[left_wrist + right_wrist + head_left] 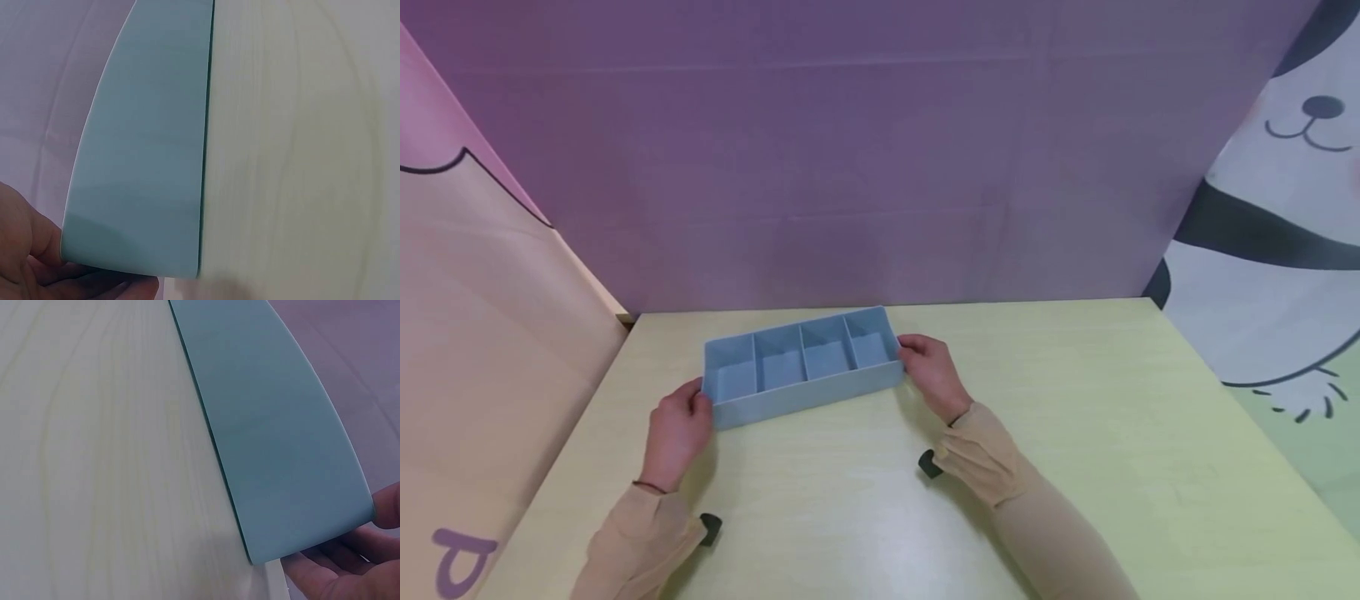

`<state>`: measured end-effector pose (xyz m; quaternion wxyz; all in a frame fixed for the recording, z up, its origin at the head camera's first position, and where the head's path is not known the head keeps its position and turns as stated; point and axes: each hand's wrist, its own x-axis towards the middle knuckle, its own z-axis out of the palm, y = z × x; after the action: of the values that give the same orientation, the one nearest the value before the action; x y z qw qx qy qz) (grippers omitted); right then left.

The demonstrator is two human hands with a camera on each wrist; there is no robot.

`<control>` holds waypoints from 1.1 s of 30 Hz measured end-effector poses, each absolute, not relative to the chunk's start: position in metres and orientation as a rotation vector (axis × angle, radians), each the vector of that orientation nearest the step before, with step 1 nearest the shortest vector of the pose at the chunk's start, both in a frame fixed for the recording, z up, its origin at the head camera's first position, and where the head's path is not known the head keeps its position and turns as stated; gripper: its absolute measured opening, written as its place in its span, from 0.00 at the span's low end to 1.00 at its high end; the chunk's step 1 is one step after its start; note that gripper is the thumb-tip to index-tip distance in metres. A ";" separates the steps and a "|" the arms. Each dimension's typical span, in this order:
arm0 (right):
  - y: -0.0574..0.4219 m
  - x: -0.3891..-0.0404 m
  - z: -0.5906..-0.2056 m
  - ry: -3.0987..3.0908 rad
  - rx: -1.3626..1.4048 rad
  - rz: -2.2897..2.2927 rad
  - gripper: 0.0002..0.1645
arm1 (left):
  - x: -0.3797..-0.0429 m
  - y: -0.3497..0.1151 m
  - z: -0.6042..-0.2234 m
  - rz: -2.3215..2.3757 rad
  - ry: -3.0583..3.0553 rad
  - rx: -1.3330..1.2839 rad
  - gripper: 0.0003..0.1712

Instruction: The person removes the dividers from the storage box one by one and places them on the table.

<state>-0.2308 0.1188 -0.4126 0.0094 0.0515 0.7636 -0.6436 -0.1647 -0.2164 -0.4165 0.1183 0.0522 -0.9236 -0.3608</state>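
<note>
A light blue box with several compartments in a row sits at a slant toward the back of the table, its right end farther away. No objects show inside the compartments. My left hand grips the box's left end, thumb at the rim and fingers against the outer wall. At the opposite end, my right hand holds the short wall in the same way. Both wrist views show the box's long front wall close up, with fingers along the end wall.
The pale wood-grain table extends to both sides and in front of the box. Behind it hangs a purple cloth. Printed cloth stands at the left and a panda print at the right.
</note>
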 end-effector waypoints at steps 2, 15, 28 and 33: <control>0.119 -0.231 -0.413 2.385 0.164 -2.005 0.20 | -0.165 -0.216 -0.416 -1.053 -2.700 0.152 0.24; 0.124 -0.231 -0.416 2.415 0.154 -2.013 0.19 | -0.166 -0.211 -0.414 -1.053 -2.705 0.135 0.23; 0.128 -0.228 -0.416 2.392 0.164 -2.036 0.19 | -0.167 -0.207 -0.412 -1.075 -2.734 0.141 0.24; 0.131 -0.227 -0.417 2.401 0.158 -2.036 0.19 | -0.167 -0.204 -0.412 -1.089 -2.734 0.134 0.24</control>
<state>-0.2270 0.1306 -0.4167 -0.0053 0.0503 0.7618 -0.6458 -0.1673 -0.2041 -0.4122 0.0976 0.0454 -0.9236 -0.3679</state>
